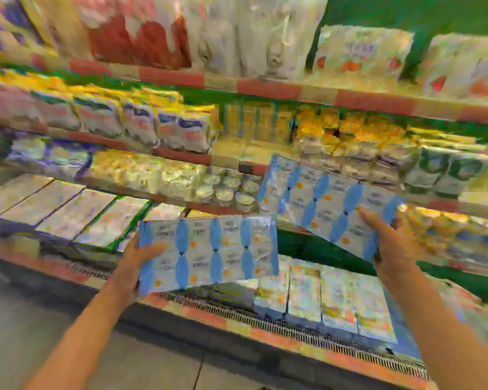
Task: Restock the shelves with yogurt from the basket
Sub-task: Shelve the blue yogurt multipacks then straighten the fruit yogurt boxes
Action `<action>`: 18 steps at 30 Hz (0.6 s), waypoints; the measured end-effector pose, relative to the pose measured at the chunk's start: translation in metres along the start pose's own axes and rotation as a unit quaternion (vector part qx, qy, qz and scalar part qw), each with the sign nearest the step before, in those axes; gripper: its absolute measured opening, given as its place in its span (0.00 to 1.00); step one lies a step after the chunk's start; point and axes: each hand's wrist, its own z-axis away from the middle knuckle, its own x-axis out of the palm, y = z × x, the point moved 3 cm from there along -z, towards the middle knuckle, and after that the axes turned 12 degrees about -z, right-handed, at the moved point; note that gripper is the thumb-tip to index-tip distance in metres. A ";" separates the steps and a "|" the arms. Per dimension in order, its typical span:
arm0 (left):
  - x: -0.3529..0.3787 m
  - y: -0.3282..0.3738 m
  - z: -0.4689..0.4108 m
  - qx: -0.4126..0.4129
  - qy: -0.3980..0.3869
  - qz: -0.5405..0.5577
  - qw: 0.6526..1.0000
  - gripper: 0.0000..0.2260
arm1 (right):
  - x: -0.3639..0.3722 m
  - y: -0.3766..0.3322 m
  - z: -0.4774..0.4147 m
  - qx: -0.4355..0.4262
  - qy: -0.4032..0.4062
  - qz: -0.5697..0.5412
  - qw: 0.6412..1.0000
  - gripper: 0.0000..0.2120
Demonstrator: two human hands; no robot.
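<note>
I hold two flat multipacks of yogurt with white lids and blue diamond gaps. My left hand grips the left end of one yogurt pack, which lies nearly level above the front edge of the bottom shelf. My right hand grips the right end of the second yogurt pack, tilted with its far end raised toward the middle shelf. The basket is out of view. The picture is blurred.
A refrigerated shelf unit fills the view. The bottom shelf holds flat packs of yogurt behind a front grille. Small round cups stand on the shelf above. Higher shelves carry bags and cartons. Grey floor lies at lower left.
</note>
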 end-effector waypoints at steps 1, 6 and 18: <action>-0.004 0.004 -0.007 0.008 0.001 0.002 1.000 0.07 | 0.018 0.004 -0.014 -0.011 -0.005 0.005 1.000 0.27; -0.041 0.002 -0.056 0.007 0.032 0.015 0.999 0.51 | 0.104 0.021 -0.080 -0.073 -0.036 0.043 0.996 0.36; -0.074 0.017 -0.159 -0.010 0.048 0.020 0.999 0.25 | 0.228 0.064 -0.173 -0.183 -0.032 0.162 0.969 0.25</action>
